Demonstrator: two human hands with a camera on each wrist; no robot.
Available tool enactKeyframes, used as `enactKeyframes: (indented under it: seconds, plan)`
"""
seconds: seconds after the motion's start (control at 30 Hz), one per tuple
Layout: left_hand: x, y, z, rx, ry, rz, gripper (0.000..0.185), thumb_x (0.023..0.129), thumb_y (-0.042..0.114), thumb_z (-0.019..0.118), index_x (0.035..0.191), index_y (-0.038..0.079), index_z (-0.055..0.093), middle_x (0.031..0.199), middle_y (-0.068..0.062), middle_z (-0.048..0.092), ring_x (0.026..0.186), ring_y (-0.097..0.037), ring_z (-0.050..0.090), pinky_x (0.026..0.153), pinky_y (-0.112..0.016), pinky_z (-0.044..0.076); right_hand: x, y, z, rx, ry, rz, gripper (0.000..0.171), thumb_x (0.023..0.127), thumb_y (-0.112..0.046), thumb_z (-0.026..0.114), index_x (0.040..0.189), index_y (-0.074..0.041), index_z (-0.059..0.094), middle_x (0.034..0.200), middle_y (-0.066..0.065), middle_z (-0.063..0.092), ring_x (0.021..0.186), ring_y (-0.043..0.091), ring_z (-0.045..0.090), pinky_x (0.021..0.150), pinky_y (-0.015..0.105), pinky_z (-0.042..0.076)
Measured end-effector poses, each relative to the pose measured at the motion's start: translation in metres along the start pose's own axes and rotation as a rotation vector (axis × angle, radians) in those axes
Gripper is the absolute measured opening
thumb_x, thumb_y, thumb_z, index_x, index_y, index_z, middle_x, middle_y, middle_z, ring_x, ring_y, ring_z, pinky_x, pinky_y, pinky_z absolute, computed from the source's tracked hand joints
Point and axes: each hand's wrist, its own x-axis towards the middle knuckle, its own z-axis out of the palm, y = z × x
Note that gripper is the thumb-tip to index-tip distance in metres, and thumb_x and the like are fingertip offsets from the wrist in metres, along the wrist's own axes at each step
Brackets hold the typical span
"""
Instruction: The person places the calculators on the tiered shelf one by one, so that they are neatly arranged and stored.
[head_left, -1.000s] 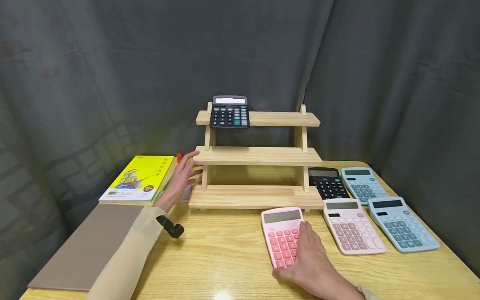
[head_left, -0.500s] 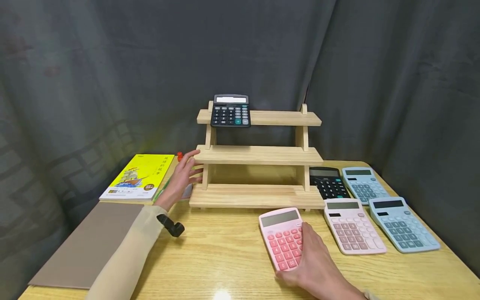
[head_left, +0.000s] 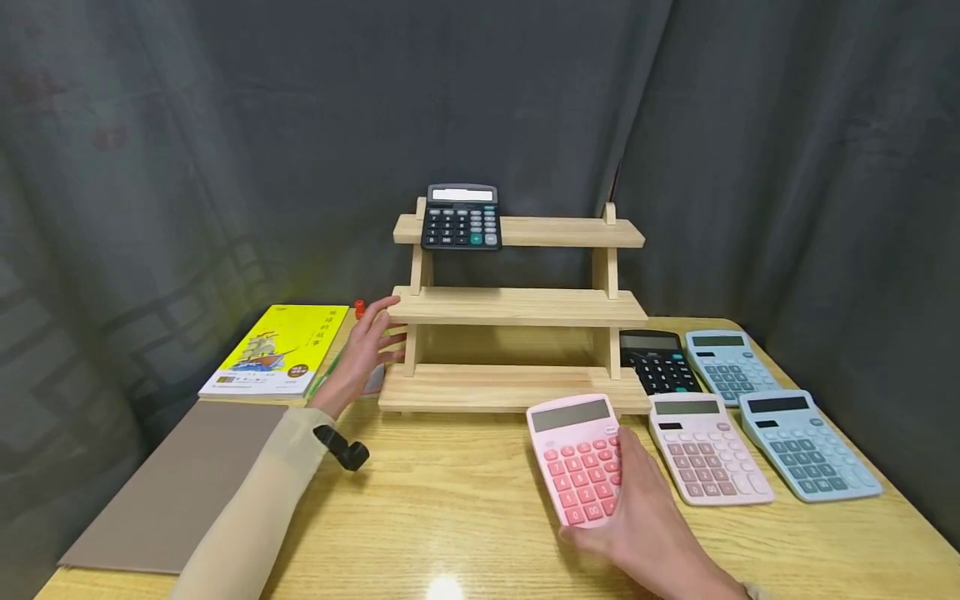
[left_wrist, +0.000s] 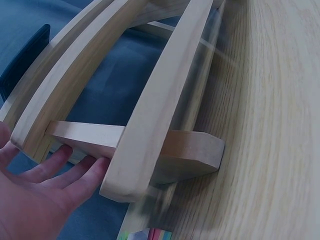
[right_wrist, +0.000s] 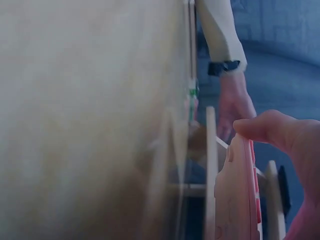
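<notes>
My right hand (head_left: 645,517) grips a pink calculator (head_left: 577,467) by its right side and lower edge, raised above the table in front of the shelf. In the right wrist view the calculator (right_wrist: 235,195) appears edge-on, with the thumb at its edge. My left hand (head_left: 360,354) touches the left end of a three-tier wooden display shelf (head_left: 517,308) with fairly straight fingers. Some of its fingers (left_wrist: 85,175) reach under the middle board, beside the upright support. A black calculator (head_left: 461,218) leans at the left of the top tier.
On the table's right lie a black calculator (head_left: 658,360), a pale pink calculator (head_left: 708,450) and two blue calculators, the nearer blue calculator (head_left: 810,446) by the edge. At left are a yellow book (head_left: 277,350) and a brown board (head_left: 180,483). A dark curtain (head_left: 525,100) hangs behind.
My right hand has lifted the pink calculator off the table and shifted it slightly right and up. The left hand stays at the shelf's end.
</notes>
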Motion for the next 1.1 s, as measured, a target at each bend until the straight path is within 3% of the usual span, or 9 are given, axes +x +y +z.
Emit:
enactKeyframes:
  seconds: [0.2, 0.4, 0.53, 0.7, 0.87, 1.1]
  plan:
    - [-0.002, 0.002, 0.001, 0.001, 0.005, -0.004, 0.048, 0.111, 0.037, 0.036, 0.157, 0.021, 0.033, 0.147, -0.024, 0.041, 0.130, -0.047, 0.049, 0.105, -0.060, 0.042, 0.018, -0.001, -0.017, 0.001, 0.076, -0.019, 0.136, 0.051, -0.047, 0.098, 0.151, 0.007, 0.023, 0.135, 0.025, 0.047, 0.120, 0.039, 0.047, 0.101, 0.061, 0.040]
    - [-0.001, 0.002, 0.001, 0.005, 0.005, -0.003, 0.048, 0.111, 0.037, 0.037, 0.157, 0.021, 0.033, 0.148, -0.023, 0.042, 0.130, -0.046, 0.050, 0.104, -0.059, 0.043, 0.051, -0.010, -0.044, 0.040, 0.109, -0.003, 0.128, 0.059, -0.046, 0.096, 0.151, 0.005, 0.023, 0.128, 0.021, 0.049, 0.112, 0.036, 0.049, 0.096, 0.058, 0.044]
    - [-0.002, 0.002, 0.002, 0.005, 0.003, -0.001, 0.049, 0.111, 0.037, 0.037, 0.157, 0.021, 0.032, 0.148, -0.024, 0.041, 0.130, -0.046, 0.049, 0.104, -0.059, 0.044, 0.080, -0.017, -0.063, 0.060, 0.134, -0.005, 0.126, 0.065, -0.050, 0.093, 0.153, 0.004, 0.021, 0.131, 0.023, 0.046, 0.113, 0.038, 0.047, 0.093, 0.059, 0.044]
    - [-0.003, 0.001, 0.001, -0.004, 0.003, -0.004, 0.049, 0.111, 0.036, 0.036, 0.157, 0.020, 0.032, 0.148, -0.024, 0.041, 0.130, -0.047, 0.049, 0.104, -0.060, 0.043, 0.123, -0.026, -0.079, 0.056, 0.186, -0.085, 0.120, 0.067, -0.047, 0.092, 0.151, 0.005, 0.024, 0.135, 0.025, 0.043, 0.118, 0.041, 0.044, 0.097, 0.060, 0.040]
    - [-0.003, 0.000, 0.000, -0.015, 0.007, -0.009, 0.048, 0.111, 0.036, 0.036, 0.157, 0.020, 0.033, 0.148, -0.025, 0.041, 0.131, -0.048, 0.048, 0.105, -0.061, 0.042, 0.169, -0.028, -0.084, 0.058, 0.219, -0.177, 0.116, 0.067, -0.039, 0.093, 0.152, 0.002, 0.026, 0.130, 0.023, 0.045, 0.119, 0.040, 0.042, 0.100, 0.059, 0.034]
    - [-0.001, 0.001, 0.000, -0.013, 0.004, -0.016, 0.049, 0.111, 0.036, 0.036, 0.157, 0.020, 0.033, 0.148, -0.025, 0.040, 0.131, -0.047, 0.048, 0.104, -0.060, 0.042, 0.225, -0.026, -0.088, 0.054, 0.229, -0.182, 0.114, 0.069, -0.037, 0.091, 0.154, -0.001, 0.024, 0.133, 0.023, 0.045, 0.121, 0.040, 0.042, 0.102, 0.060, 0.033]
